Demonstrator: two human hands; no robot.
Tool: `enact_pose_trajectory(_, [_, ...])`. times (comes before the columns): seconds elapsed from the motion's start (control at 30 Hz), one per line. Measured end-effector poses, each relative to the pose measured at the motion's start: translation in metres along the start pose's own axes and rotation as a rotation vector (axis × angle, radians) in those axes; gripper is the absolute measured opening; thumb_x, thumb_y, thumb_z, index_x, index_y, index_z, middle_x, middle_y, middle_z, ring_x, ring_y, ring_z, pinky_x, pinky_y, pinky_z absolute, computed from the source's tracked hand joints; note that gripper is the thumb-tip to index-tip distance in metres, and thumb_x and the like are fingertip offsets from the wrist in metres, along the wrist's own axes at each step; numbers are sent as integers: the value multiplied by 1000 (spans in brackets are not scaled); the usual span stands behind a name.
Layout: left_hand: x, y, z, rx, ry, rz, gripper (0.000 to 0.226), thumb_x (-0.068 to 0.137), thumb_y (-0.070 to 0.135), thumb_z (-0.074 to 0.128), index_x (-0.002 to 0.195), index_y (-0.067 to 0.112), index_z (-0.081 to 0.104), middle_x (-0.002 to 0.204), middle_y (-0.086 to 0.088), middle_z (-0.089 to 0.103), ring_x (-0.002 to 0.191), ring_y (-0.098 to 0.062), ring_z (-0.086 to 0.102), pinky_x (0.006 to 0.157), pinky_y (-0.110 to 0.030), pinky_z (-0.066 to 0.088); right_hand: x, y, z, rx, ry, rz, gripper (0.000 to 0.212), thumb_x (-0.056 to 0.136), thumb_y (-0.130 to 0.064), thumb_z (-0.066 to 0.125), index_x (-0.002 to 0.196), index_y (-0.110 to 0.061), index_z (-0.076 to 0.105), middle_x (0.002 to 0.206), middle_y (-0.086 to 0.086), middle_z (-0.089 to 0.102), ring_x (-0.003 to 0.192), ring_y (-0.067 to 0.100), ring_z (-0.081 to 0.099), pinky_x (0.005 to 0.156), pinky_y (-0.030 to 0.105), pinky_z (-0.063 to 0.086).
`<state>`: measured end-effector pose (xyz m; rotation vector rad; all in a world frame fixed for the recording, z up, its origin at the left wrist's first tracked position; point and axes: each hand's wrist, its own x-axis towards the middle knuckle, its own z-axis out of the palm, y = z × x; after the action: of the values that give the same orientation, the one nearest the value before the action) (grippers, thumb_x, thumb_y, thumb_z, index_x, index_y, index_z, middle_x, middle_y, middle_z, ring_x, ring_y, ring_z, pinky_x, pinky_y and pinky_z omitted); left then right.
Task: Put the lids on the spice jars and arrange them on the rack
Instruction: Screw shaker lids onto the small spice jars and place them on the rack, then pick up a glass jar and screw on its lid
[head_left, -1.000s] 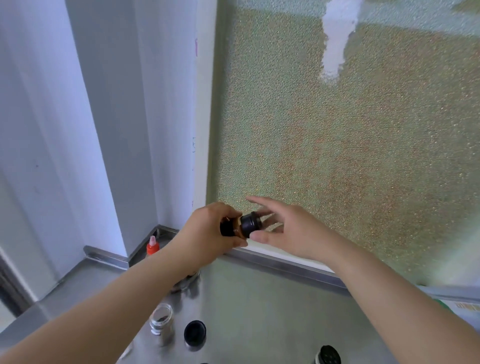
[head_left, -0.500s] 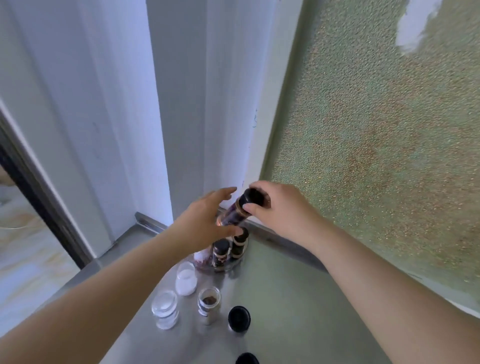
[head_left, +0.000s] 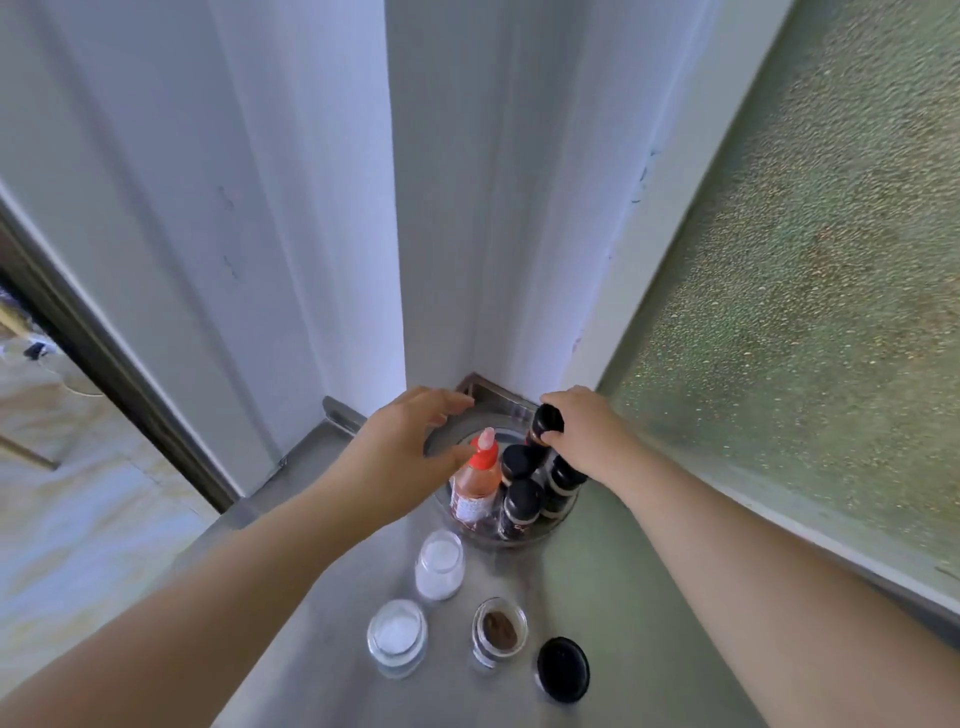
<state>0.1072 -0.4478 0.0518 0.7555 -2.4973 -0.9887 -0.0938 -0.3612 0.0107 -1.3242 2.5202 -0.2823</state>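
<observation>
My right hand grips a black-lidded spice jar by its top, over the back of the round clear rack in the counter's corner. Three lidded jars and an orange-capped sauce bottle stand in the rack. My left hand hovers over the rack's left side with fingers spread, holding nothing. In front of the rack stand three jars without lids: two with white powder and one with brown spice. A loose black lid lies to its right.
The steel counter meets white wall panels behind and a frosted green window on the right. The counter's left edge drops to a pale floor.
The view tilted down toward the rack. My left hand let go of the jar and opened. My right hand lowered the lidded jar to the rack's back.
</observation>
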Motion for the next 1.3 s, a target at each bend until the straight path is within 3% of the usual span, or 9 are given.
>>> enact_pose_trajectory(0.13, [0,-8,7,31,-42,7,41,81,27,65,120,24,53,112,6,57,92,-5,51,68,3,32,7,8,28,-15,-67,26,40,84,-15,62,124,-10,56,125,16,58,117,32,53,98,37,41])
enact_pose_trajectory(0.3, [0,-9,17,37,-81,3,39,81,27,64,118,25,54,116,4,59,93,-7,51,79,-14,39,1,14,28,31,-106,30,57,84,-20,62,138,-14,42,140,14,47,130,29,43,107,35,33])
enact_pose_trajectory(0.43, [-4,-5,22,26,-110,-25,39,79,34,64,116,27,55,106,8,57,94,-11,54,84,-24,44,-28,7,6,133,79,-50,47,87,-18,57,133,-12,48,129,10,53,118,25,52,102,34,40])
enact_pose_trajectory(0.5, [-12,-5,24,23,-124,-33,37,79,35,63,115,27,56,104,9,57,94,-11,54,85,-25,44,-53,2,3,217,128,-119,36,85,-14,58,121,-14,58,111,7,61,98,20,59,91,32,47])
enact_pose_trajectory(0.6, [-27,-11,29,44,-148,-43,36,81,27,64,116,28,54,110,6,61,95,-10,55,85,-23,41,-93,-4,14,259,-52,-197,31,83,-20,62,113,-18,62,98,2,63,79,16,61,75,25,45])
enact_pose_trajectory(0.77, [-51,-17,45,39,-179,-64,36,82,23,63,116,28,55,111,6,62,97,-11,55,83,-20,38,-122,-6,60,-30,-382,-270,72,73,-49,68,136,-28,38,135,-4,45,121,17,48,97,34,43])
enact_pose_trajectory(0.9, [-69,-23,54,34,-172,-66,36,81,22,64,116,26,56,108,8,60,95,-9,54,83,-19,36,-127,-10,88,-37,-322,-282,54,75,-39,67,124,-23,49,123,-1,54,113,22,52,82,31,40])
enact_pose_trajectory(1.13, [-90,-23,63,31,-191,-71,35,79,19,66,113,23,58,104,9,60,95,-9,55,86,-21,40,-140,2,77,80,-230,-135,58,67,-48,71,120,-32,55,120,-7,61,110,18,56,82,28,43])
enact_pose_trajectory(1.3, [-89,1,80,-41,-373,-112,50,70,26,75,114,29,51,112,8,57,103,-8,53,94,-28,44,-163,12,26,192,-147,-50,50,60,-52,76,104,-29,65,90,-8,67,86,17,62,76,35,52])
